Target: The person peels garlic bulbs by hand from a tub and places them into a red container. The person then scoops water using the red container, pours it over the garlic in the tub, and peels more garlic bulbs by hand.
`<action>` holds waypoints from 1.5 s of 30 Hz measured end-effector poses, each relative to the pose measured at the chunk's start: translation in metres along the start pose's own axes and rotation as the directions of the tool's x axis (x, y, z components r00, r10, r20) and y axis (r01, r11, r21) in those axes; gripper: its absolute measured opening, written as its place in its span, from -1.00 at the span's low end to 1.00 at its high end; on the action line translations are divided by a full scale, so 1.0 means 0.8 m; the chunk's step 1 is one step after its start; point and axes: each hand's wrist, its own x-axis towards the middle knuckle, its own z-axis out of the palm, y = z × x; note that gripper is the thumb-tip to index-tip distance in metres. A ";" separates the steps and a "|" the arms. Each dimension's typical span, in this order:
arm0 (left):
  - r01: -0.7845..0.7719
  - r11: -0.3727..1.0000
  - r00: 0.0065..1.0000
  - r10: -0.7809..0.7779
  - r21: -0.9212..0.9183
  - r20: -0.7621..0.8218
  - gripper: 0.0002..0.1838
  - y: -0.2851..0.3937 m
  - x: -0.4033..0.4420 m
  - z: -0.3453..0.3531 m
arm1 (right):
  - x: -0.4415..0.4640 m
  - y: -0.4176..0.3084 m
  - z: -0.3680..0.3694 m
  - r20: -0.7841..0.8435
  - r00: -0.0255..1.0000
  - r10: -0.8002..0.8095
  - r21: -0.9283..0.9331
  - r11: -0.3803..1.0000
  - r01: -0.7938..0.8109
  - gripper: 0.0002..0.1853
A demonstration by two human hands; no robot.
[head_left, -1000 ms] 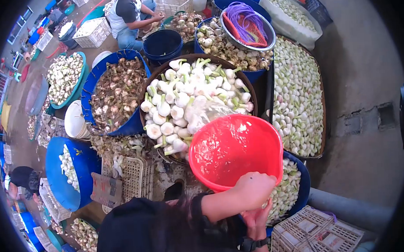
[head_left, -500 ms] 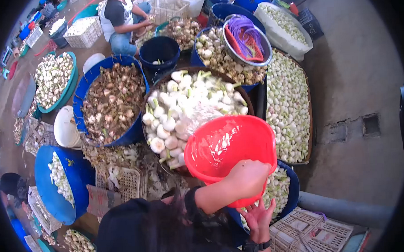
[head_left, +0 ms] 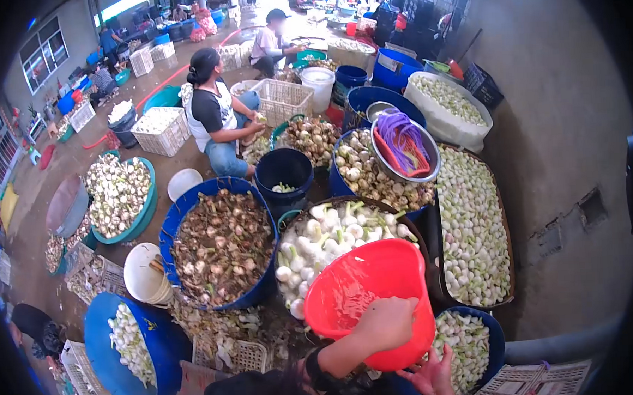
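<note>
A red basin (head_left: 362,280) tilts over a round tub of white garlic bulbs (head_left: 332,232), its wet inside facing me. My left hand (head_left: 387,324) is closed on the basin's near rim. Below and right of it, my right hand (head_left: 436,376) is open with fingers spread, close to the basin's underside; whether it touches is unclear. Beside this hand stands a blue tub of trimmed garlic (head_left: 463,346).
Left of the garlic tub is a blue tub of brown, dirty bulbs (head_left: 223,247). A long tray of garlic (head_left: 473,226) lies right. A seated person (head_left: 217,117) works beyond an empty dark bucket (head_left: 283,172). White crates (head_left: 529,382) sit lower right.
The view has swung upward, bringing more of the room and people into sight. Foam or splashing water seen earlier over the bulbs has lessened. My left hand keeps its hold; my right hand's fingers have spread.
</note>
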 end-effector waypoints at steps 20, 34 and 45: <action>-0.626 0.522 0.395 -0.428 -0.579 -0.813 -0.51 -0.326 -0.177 -0.157 | 0.002 -0.025 0.390 0.611 0.784 -0.110 -0.686 0.421 0.594 -0.21; -0.727 0.464 0.335 -0.404 -0.506 -0.851 -0.40 -0.267 -0.250 -0.097 | -0.065 -0.011 0.305 0.853 0.467 -0.234 -0.455 0.107 0.884 -0.19; -0.628 0.681 0.703 0.704 0.378 -0.100 -0.89 0.086 -0.104 0.119 | -0.160 -0.025 0.024 0.204 0.904 -0.376 0.125 0.926 0.357 -0.38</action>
